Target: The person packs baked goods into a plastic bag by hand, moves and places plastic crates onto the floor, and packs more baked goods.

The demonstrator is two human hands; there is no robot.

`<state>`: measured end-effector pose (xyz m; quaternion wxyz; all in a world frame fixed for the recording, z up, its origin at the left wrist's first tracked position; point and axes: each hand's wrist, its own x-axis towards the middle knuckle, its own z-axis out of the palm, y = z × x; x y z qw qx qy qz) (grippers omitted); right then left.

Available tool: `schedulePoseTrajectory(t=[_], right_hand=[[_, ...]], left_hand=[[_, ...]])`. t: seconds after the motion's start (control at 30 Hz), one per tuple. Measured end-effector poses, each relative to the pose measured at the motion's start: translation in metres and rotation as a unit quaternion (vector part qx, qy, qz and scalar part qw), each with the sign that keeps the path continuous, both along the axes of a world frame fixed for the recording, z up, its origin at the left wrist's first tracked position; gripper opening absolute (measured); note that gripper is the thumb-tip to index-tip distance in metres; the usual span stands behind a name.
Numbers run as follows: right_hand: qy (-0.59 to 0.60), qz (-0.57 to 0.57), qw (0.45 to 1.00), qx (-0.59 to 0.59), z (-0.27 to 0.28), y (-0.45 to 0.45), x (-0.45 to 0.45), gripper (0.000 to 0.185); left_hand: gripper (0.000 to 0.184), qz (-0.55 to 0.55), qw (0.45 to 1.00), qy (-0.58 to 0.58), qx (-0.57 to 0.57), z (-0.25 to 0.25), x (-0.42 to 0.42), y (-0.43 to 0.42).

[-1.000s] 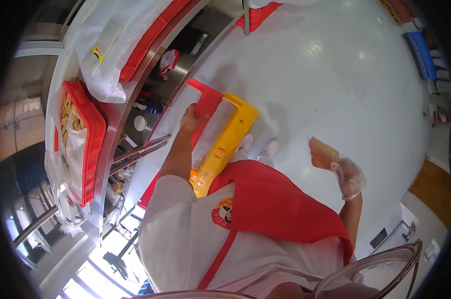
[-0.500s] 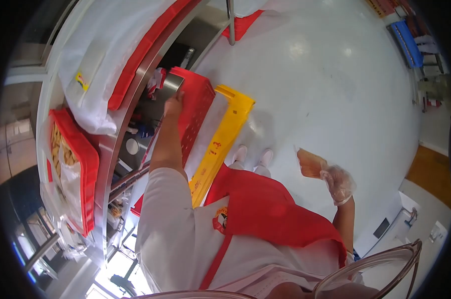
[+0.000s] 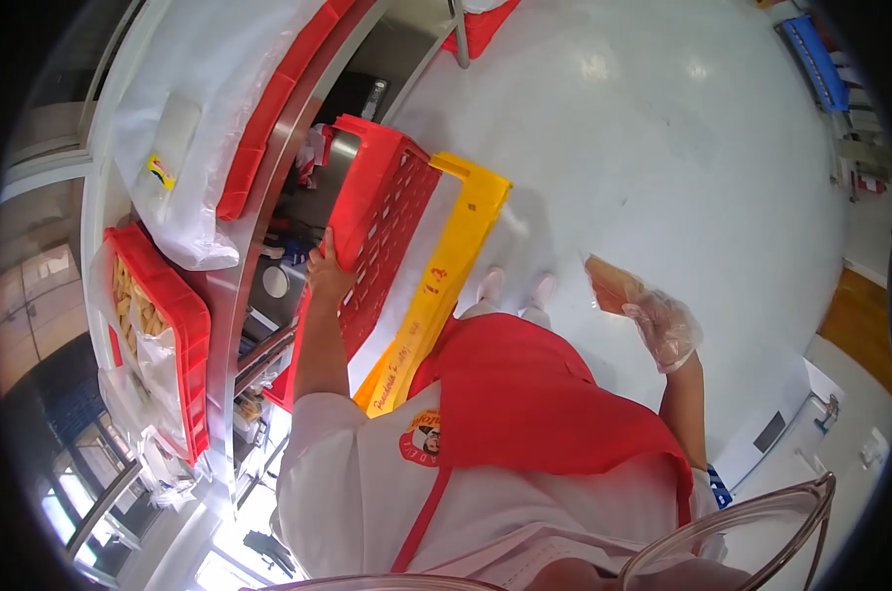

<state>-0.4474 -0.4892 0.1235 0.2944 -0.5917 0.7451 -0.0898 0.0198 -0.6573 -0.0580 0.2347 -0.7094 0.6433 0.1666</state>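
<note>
2 grips closed | left hand (image 3: 330,274): red crate (image 3: 367,177) | right hand (image 3: 665,333): brown item (image 3: 613,286) | yellow crate (image 3: 436,283): "Panaderia"

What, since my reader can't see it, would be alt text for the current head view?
A person in a red apron holds a perforated red crate with the left hand, beside a yellow crate; the plastic-gloved right hand holds a brown object above a pale floor.

Bright light pours through the window (image 3: 79,492), washing it out; beyond the red apron (image 3: 525,394), glare spots the glossy floor (image 3: 653,148), and fisheye distortion bends the dark edges.
</note>
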Motion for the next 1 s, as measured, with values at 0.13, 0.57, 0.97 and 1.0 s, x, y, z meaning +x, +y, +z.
schedulePoseTrajectory(t=[0.13,0.57,0.97,1.0], right_hand=[[-0.003,-0.003,0.998,-0.06,-0.001,0.003,0.001,0.018],[0.037,-0.048,0.997,-0.049,0.004,0.024,-0.009,0.023],[0.022,-0.059,0.995,-0.077,0.002,0.031,0.001,0.014],[0.006,-0.06,0.994,-0.089,0.002,0.027,0.004,0.015]], left_hand=[[0.112,-0.026,0.999,0.008,0.028,0.0,-0.006,0.01],[0.111,-0.045,0.996,0.047,0.059,0.005,-0.029,0.041],[0.113,-0.027,0.998,0.05,0.016,-0.003,-0.011,0.049],[0.114,-0.028,0.998,0.052,0.02,0.0,-0.013,0.05]])
